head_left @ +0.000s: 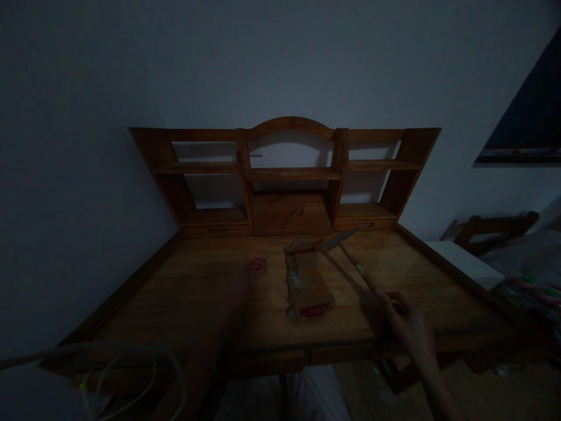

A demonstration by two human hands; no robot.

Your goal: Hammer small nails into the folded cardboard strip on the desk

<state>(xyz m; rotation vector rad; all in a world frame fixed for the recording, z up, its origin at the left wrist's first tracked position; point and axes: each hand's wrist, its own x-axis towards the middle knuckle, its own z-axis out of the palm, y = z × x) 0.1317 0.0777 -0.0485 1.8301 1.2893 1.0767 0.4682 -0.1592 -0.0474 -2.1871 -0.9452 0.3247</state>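
My right hand point(405, 318) is wrapped round the wooden handle of a hammer point(350, 257). The hammer's narrow metal head is up and to the left, over the right part of the desk, and a pale green mark shows on its handle. My left hand point(256, 266) is dark and blurred over the middle of the desk, its fingertips pinched together. A tiny bright speck shows at those fingertips; what they hold is too small to make out. Between my hands lies a flattened, crumpled brown packet point(304, 280) with red bands and orange patches.
The wooden desk point(188, 292) has raised side edges and a shelf unit point(291, 174) with cubbies along its back. A pale cable point(153, 351) loops at the lower left. Right of the desk are a white surface point(464, 263) and a wooden chair back point(495, 225). The room is dim.
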